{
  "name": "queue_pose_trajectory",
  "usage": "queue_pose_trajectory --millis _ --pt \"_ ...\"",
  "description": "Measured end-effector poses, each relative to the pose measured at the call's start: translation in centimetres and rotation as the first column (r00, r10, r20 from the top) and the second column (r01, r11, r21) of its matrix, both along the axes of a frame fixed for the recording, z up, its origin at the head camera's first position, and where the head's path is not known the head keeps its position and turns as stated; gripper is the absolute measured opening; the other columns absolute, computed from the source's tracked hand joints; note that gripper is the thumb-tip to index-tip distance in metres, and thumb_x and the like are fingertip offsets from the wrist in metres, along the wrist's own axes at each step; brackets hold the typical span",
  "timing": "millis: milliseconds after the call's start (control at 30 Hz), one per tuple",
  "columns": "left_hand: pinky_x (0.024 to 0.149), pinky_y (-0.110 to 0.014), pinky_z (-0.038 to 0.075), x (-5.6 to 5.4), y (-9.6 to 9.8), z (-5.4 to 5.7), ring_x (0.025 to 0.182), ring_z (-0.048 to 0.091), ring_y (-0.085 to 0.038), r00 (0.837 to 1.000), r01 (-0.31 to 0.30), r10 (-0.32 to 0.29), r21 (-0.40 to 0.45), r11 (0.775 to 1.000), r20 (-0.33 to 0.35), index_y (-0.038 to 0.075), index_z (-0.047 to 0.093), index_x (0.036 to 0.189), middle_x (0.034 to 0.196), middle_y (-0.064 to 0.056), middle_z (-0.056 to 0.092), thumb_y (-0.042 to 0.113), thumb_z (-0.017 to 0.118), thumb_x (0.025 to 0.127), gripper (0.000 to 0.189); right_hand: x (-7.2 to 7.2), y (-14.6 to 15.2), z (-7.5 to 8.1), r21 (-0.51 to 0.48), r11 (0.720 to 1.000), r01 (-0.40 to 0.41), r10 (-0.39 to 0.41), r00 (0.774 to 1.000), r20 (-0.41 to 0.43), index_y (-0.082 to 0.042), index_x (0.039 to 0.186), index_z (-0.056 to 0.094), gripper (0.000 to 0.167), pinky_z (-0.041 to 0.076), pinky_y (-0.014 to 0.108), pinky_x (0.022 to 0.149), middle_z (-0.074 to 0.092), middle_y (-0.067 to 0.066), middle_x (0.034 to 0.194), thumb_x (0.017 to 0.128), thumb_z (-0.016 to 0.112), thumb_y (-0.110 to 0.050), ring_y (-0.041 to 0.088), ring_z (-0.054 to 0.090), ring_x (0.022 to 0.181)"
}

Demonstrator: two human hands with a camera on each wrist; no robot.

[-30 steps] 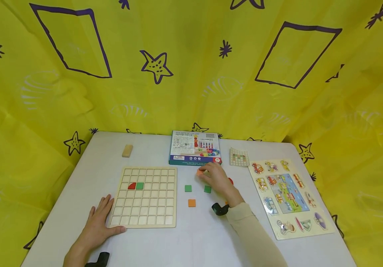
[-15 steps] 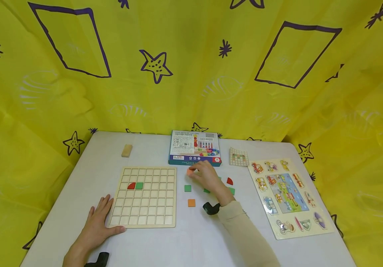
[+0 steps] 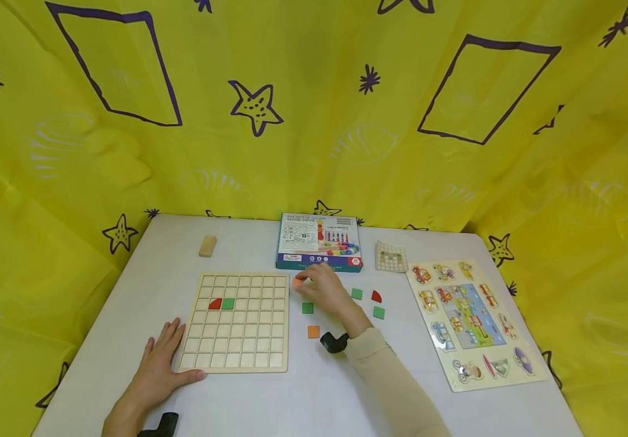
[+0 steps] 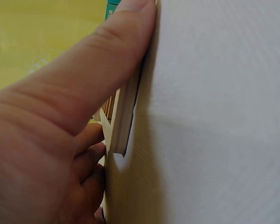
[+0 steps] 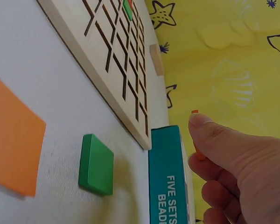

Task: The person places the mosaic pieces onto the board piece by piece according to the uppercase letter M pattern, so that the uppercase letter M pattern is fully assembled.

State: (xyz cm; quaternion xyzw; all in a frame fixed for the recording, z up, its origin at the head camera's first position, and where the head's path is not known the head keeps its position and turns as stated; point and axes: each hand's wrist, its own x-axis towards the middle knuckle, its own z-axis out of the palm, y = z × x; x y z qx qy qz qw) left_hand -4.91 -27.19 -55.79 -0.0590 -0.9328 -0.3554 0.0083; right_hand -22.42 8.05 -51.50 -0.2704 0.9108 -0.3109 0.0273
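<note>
The right hand [image 3: 325, 290] pinches an orange piece [image 3: 296, 283] in the air, near the far right corner of the flat wooden board [image 3: 245, 331]. The left hand [image 3: 155, 376] touches the board's near left corner. On the board, a red piece [image 3: 215, 304] sits beside a green square [image 3: 228, 303].

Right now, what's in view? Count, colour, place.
Table: 1, white, underneath
Curtain: 1, yellow, behind
Grid board: 1, pale wood, left
Seated quarter-circle: 1, red, in board
Seated square: 1, green, in board
Loose squares: 3 visible, green, central
Loose square: 1, orange, central
Loose quarter-circle: 1, red, central
Box: 1, multicoloured, far side
Patterned card: 1, cream, right of box
Vehicle puzzle: 1, multicoloured, right
Block: 1, tan, far left
Held piece: 1, orange, near board
Wrist devices: 2, black, on wrists
Sleeve: 1, beige, right arm
Left hand: 1, at board's corner
Right hand: 1, pinching held piece
</note>
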Motion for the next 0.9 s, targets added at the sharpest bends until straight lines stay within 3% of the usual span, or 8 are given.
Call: queue_pose_trajectory --millis 333,567,900 --pt "0.112 -0.057 -0.008 0.0 0.1 0.2 0.143 0.007 -0.047 1.0 -0.004 0.004 -0.003 1.0 0.009 -0.015 0.029 0.145 0.153 -0.034 0.019 0.048 0.085 0.069 0.113 0.3 -1.2 0.1 -0.017 0.999 -0.033 0.033 0.999 0.016 -0.011 0.114 0.072 0.025 0.044 0.032 0.085 0.066 -0.003 0.106 0.093 0.069 -0.025 0.017 0.048 0.099" --pt "0.112 -0.056 -0.009 0.0 0.1 0.3 0.143 0.006 -0.046 1.0 -0.008 0.008 -0.001 1.0 0.015 -0.014 0.029 0.146 0.153 -0.033 0.019 0.048 0.085 0.069 0.114 0.4 -2.0 -0.2 -0.01 0.998 -0.065 0.065 0.998 -0.022 -0.01 0.113 0.072 0.026 0.044 0.031 0.085 0.066 -0.003 0.104 0.093 0.069 -0.027 0.016 0.049 0.097" --pt "0.113 -0.056 -0.009 0.1 0.1 0.3 0.144 0.006 -0.045 1.0 -0.009 0.009 -0.003 1.0 0.017 -0.014 0.029 0.146 0.154 -0.033 0.019 0.047 0.085 0.069 0.113 0.4 -3.4 -0.2 -0.006 0.997 -0.071 0.071 0.997 -0.01 -0.011 0.115 0.072 0.03 0.044 0.03 0.09 0.067 -0.002 0.113 0.094 0.066 -0.032 0.016 0.05 0.104"
